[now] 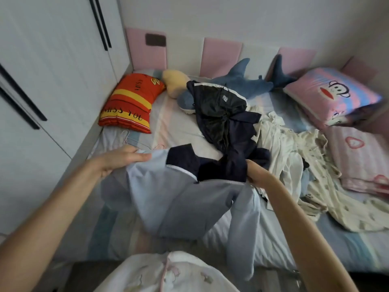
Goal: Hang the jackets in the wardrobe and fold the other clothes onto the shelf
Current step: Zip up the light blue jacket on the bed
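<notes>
Now the jacket [179,199] is held over the bed [179,123], left hand [124,160] pinching its pale edge, right hand [257,173] gripping the navy part (a hood, perhaps). Its loose sleeve [244,228] may catch the pile [294,157] beside it and drag clothes off.

Both arms outstretched, left hand [121,160] pinching, right hand [258,173] fingers curled

My one camera rides on my head, wide-angled, facing forward and down over the bed [181,127] from its near edge toward the far edge by the padded wall [221,55]. It sits close: my forearms [52,207] enter from both bottom corners, and the light blue jacket [168,197] fills the near middle. The wardrobe [52,70] bows along the bed's left edge.
</notes>
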The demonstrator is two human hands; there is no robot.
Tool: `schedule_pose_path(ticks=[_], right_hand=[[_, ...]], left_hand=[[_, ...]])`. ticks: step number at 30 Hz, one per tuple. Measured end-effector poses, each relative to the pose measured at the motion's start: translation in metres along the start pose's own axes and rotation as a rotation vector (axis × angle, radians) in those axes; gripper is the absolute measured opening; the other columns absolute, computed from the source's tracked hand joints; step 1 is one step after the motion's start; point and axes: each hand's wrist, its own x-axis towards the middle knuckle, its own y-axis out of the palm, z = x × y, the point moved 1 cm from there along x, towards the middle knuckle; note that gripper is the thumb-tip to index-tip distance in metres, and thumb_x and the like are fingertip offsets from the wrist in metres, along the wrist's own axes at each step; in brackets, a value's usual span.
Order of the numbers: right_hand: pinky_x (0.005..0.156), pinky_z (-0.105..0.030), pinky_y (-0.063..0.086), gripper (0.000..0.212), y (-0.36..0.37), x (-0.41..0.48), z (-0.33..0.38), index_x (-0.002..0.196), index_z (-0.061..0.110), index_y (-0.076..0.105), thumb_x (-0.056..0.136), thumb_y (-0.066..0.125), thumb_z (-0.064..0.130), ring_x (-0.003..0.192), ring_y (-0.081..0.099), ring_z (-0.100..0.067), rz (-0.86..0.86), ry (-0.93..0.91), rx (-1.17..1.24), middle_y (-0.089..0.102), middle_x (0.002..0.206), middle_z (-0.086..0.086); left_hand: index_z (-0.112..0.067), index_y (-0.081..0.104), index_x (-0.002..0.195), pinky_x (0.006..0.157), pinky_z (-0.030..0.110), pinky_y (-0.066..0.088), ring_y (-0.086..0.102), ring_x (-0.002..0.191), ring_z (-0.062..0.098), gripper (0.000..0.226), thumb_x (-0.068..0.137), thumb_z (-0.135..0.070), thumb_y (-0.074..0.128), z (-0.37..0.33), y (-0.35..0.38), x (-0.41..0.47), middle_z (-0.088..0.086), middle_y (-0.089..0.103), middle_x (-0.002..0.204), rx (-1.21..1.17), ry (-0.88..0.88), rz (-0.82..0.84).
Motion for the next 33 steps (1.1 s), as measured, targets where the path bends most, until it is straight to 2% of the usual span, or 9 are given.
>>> schedule_pose_path(ticks=[4,8,11,15,17,19,22,27,33], right_hand=[[0.065,-0.025,0.055,0.035,-0.004,-0.019,0.015,0.084,0.001,0.064,0.1,0.034,0.01,0.067,0.069,-0.015,0.412,0.145,0.051,0.072,0.074,-0.01],[0.067,-0.028,0.057,0.03,-0.012,-0.005,0.048,0.09,0.0,0.066,0.099,0.038,0.005,0.074,0.07,-0.019,0.465,0.159,-0.119,0.072,0.084,-0.014],[0.064,-0.024,0.052,0.022,-0.022,0.06,0.075,0.103,0.004,0.064,0.096,0.044,-0.001,0.072,0.066,-0.016,0.144,-0.062,-0.289,0.068,0.089,-0.01],[0.075,-0.03,0.036,0.02,-0.015,0.128,0.097,0.109,0.009,0.057,0.092,0.047,0.001,0.104,0.055,-0.028,-0.455,-0.243,-0.319,0.056,0.105,-0.008],[0.092,-0.037,0.036,0.037,0.005,0.144,0.092,0.127,0.013,0.046,0.091,0.049,0.006,0.121,0.044,-0.031,-0.641,-0.195,-0.428,0.045,0.131,-0.011],[0.099,-0.042,0.036,0.052,0.039,0.159,0.073,0.139,0.015,0.036,0.09,0.05,0.005,0.13,0.037,-0.03,-0.569,-0.237,-0.521,0.033,0.143,-0.01],[0.107,-0.04,0.032,0.06,0.109,0.198,-0.008,0.145,0.016,0.029,0.089,0.049,0.006,0.136,0.03,-0.025,-0.31,-0.292,-0.721,0.029,0.149,-0.004],[0.115,-0.055,0.014,0.071,0.203,0.226,-0.188,0.152,0.032,-0.002,0.098,0.044,0.035,0.147,-0.005,-0.031,0.218,-0.003,-1.009,-0.009,0.16,0.001],[0.107,-0.069,0.001,0.075,0.243,0.249,-0.312,0.147,0.042,-0.014,0.095,0.038,0.056,0.144,-0.014,-0.038,0.29,-0.032,-1.238,-0.026,0.157,-0.004]], left_hand=[[-0.013,0.075,0.062,0.05,0.02,0.052,0.068,0.059,0.017,0.054,0.026,-0.049,0.094,-0.017,-0.017,-0.047,0.012,0.07,0.068,-0.254,0.026,0.178],[-0.001,0.074,0.085,0.054,0.023,0.054,0.07,0.069,0.023,0.078,0.024,-0.044,0.096,-0.018,-0.029,-0.037,0.019,0.072,0.085,-0.284,0.009,0.25],[-0.013,0.068,0.093,0.066,0.027,0.056,0.071,0.083,0.022,0.083,0.02,-0.042,0.093,-0.017,-0.047,0.018,0.014,0.072,0.098,-0.216,-0.009,-0.058],[-0.009,0.064,0.11,0.077,0.025,0.045,0.061,0.102,0.026,0.044,0.072,-0.022,0.08,0.012,-0.064,0.117,0.016,0.065,0.116,-0.041,0.114,-0.593],[-0.005,0.043,0.137,0.092,0.032,0.041,0.049,0.121,0.032,0.055,0.089,-0.021,0.064,0.037,-0.059,0.159,0.02,0.05,0.136,0.147,0.077,-0.757],[-0.008,0.021,0.149,0.108,0.046,0.03,0.03,0.136,0.037,0.069,0.094,-0.031,0.055,0.067,-0.039,0.19,0.022,0.027,0.151,0.272,-0.053,-0.768],[-0.014,0.016,0.15,0.114,0.045,0.019,0.013,0.144,0.03,0.067,0.096,-0.038,0.048,0.141,0.016,0.234,0.016,0.011,0.157,0.469,-0.196,-0.538],[-0.029,0.015,0.151,0.116,0.048,0.007,-0.008,0.147,0.025,0.061,0.098,-0.042,0.041,0.286,0.104,0.255,0.003,-0.009,0.16,0.725,-0.337,-0.227],[-0.032,0.005,0.151,0.114,0.056,0.012,-0.01,0.146,0.029,0.08,0.089,-0.055,0.049,0.393,0.136,0.267,0.001,-0.017,0.159,0.799,-0.36,-0.268]])
